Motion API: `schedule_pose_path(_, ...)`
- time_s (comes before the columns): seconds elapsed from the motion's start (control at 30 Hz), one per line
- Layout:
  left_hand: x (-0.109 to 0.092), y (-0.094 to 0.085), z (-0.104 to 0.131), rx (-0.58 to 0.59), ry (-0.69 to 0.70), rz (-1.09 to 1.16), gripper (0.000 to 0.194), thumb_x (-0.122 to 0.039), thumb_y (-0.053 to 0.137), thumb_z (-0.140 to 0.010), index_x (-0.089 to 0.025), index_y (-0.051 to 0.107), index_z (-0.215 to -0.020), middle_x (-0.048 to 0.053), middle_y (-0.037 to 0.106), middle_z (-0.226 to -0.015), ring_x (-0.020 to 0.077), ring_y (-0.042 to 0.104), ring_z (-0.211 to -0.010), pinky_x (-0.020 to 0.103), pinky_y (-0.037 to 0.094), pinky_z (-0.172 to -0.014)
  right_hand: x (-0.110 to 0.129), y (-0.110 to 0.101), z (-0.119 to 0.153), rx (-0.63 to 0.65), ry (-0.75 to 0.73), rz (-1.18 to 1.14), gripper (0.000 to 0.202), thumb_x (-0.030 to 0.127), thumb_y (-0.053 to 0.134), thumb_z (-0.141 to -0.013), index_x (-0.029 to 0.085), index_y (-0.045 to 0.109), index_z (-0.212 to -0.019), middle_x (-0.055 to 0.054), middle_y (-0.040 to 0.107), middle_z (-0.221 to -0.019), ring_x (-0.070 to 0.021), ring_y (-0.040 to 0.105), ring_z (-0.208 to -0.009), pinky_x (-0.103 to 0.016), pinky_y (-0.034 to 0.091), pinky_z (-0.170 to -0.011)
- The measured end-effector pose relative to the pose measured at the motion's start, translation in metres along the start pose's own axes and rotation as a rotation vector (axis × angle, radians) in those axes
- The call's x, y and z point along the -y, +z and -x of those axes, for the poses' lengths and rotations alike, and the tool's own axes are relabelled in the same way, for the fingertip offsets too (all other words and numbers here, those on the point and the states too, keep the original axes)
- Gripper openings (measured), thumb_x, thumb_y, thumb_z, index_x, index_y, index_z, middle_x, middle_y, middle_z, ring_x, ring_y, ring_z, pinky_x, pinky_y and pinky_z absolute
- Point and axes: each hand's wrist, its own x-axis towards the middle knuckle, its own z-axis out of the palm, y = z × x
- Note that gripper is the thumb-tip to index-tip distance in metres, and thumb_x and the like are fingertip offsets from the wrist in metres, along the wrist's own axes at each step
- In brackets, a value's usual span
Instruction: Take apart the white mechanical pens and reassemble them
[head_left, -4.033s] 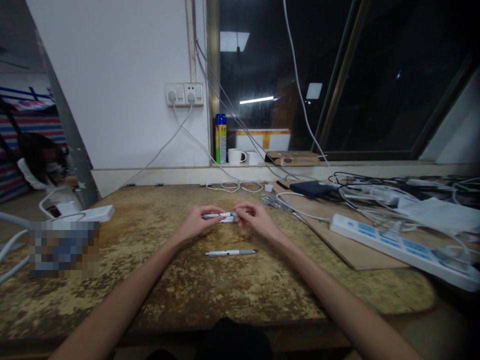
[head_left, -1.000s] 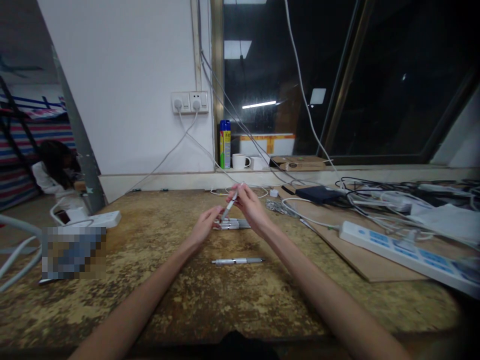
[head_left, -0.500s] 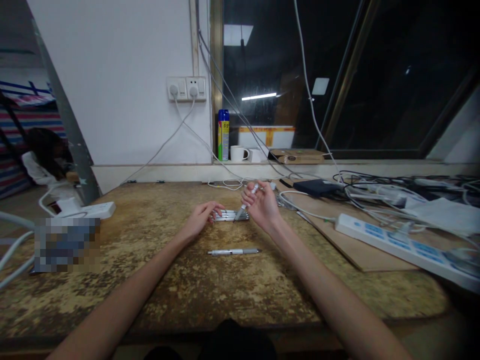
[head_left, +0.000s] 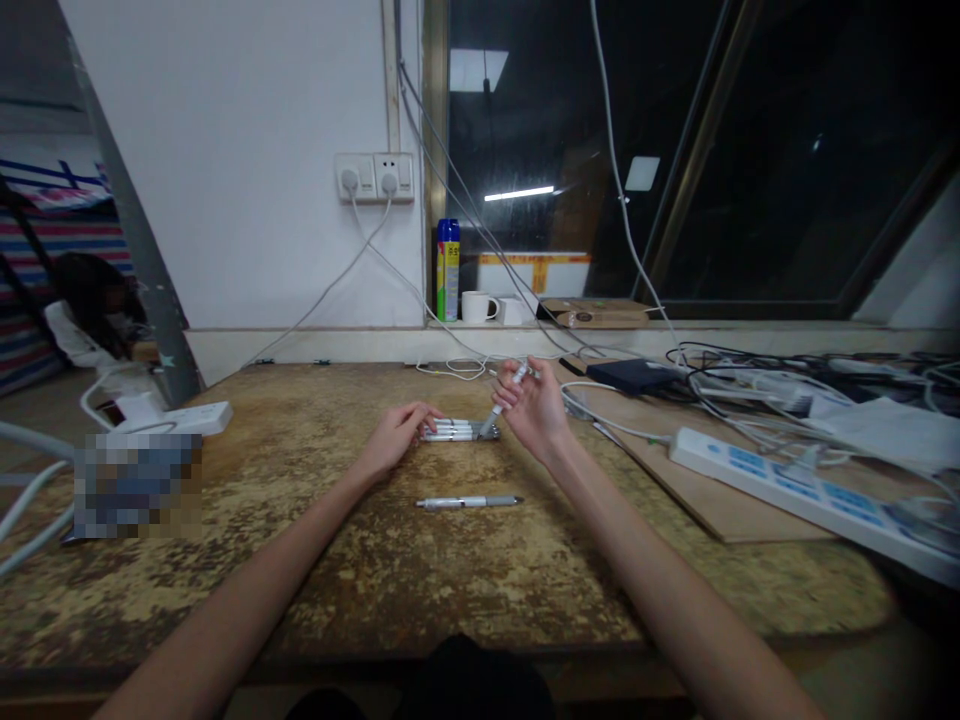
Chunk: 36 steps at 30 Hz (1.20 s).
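Observation:
My right hand (head_left: 534, 405) holds a white and grey pen (head_left: 501, 400) at a slant, its lower end close to the right end of a row of pens. Several similar pens (head_left: 452, 431) lie side by side on the worn wooden table (head_left: 337, 590). At their left ends rests my left hand (head_left: 401, 435), palm down with fingers extended; nothing shows in its grasp. Nearer to me, a single pen (head_left: 469, 502) lies crosswise on the table, apart from both hands.
Right: a board (head_left: 720, 500), a white power strip (head_left: 810, 495) and tangled cables. Left: another power strip (head_left: 214, 418) and a blurred item (head_left: 139, 485). A spray can (head_left: 448, 270), mug (head_left: 477, 307) and cardboard box (head_left: 607, 313) stand on the sill. A person sits far left.
My right hand and its pen have shifted slightly to the right. My left hand has moved very little, staying by the pens' left ends.

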Motion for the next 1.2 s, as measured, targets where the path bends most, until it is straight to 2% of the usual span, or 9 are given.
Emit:
schedule_pose_path(0.1,-0.0015,0.0000,0.0003,0.002,0.004,-0.001,0.049,-0.053,0.044,-0.094,-0.014,0.073,-0.100,0.005,0.068,-0.082,0.0169,0.058,-0.071,0.025,0.041,-0.059,0.0009,0.0005,0.0006,-0.023,0.020,-0.091,0.029,0.046,0.041,-0.093,0.024,0.053,-0.079,0.005,0.022,-0.056,-0.0151,0.024,-0.048,-0.028,0.033,-0.048)
schedule_pose_path(0.23,-0.0028,0.0000,0.0008,0.009,0.001,-0.018,0.048,-0.052,0.043,-0.094,-0.014,0.073,-0.101,0.005,0.068,-0.083,0.0171,0.058,-0.073,0.024,0.041,-0.059,0.0014,0.0006,0.0007,-0.048,0.039,-0.176,0.025,0.044,0.045,-0.092,0.023,0.053,-0.080,0.005,0.025,-0.055,-0.0139,0.025,-0.047,-0.026,0.033,-0.046)
schedule_pose_path(0.47,-0.0008,0.0006,0.0006,0.003,-0.004,-0.008,0.047,-0.050,0.043,-0.095,-0.014,0.072,-0.102,0.005,0.068,-0.082,0.0168,0.058,-0.072,0.025,0.042,-0.059,0.0004,-0.0021,-0.0003,0.003,0.049,-0.310,0.024,0.038,0.046,-0.092,0.020,0.056,-0.080,0.007,0.026,-0.054,-0.0106,0.025,-0.045,-0.021,0.032,-0.044)
schedule_pose_path(0.57,-0.0013,0.0007,0.0011,0.005,0.001,-0.012,0.047,-0.050,0.042,-0.096,-0.014,0.072,-0.103,0.005,0.067,-0.083,0.0169,0.058,-0.073,0.025,0.042,-0.059,0.0005,-0.0023,-0.0002,-0.007,0.057,-0.321,0.029,0.040,0.044,-0.093,0.019,0.057,-0.079,0.007,0.026,-0.054,-0.0102,0.025,-0.045,-0.021,0.031,-0.044)
schedule_pose_path(0.77,-0.0038,0.0008,0.0019,0.007,-0.006,-0.027,0.047,-0.050,0.042,-0.096,-0.014,0.072,-0.102,0.005,0.068,-0.084,0.0171,0.057,-0.074,0.024,0.041,-0.059,0.0009,-0.0013,-0.0002,-0.020,0.050,-0.308,0.026,0.035,0.044,-0.093,0.019,0.057,-0.077,0.007,0.025,-0.053,-0.0102,0.025,-0.044,-0.020,0.032,-0.045)
schedule_pose_path(1.03,-0.0045,0.0008,0.0019,0.011,-0.015,-0.022,0.047,-0.049,0.043,-0.096,-0.014,0.072,-0.102,0.006,0.067,-0.084,0.0173,0.058,-0.073,0.024,0.042,-0.058,0.0011,-0.0015,0.0001,-0.019,0.043,-0.296,0.033,0.032,0.036,-0.095,0.016,0.060,-0.078,0.007,0.023,-0.053,-0.0102,0.022,-0.044,-0.020,0.029,-0.043)
schedule_pose_path(1.2,-0.0049,0.0009,0.0021,0.014,-0.014,-0.032,0.047,-0.050,0.042,-0.096,-0.014,0.073,-0.103,0.006,0.068,-0.084,0.0171,0.057,-0.072,0.024,0.042,-0.058,0.0022,-0.0022,0.0006,-0.031,0.042,-0.310,0.036,0.041,0.040,-0.095,0.016,0.061,-0.080,0.007,0.024,-0.055,-0.0100,0.024,-0.045,-0.020,0.032,-0.044)
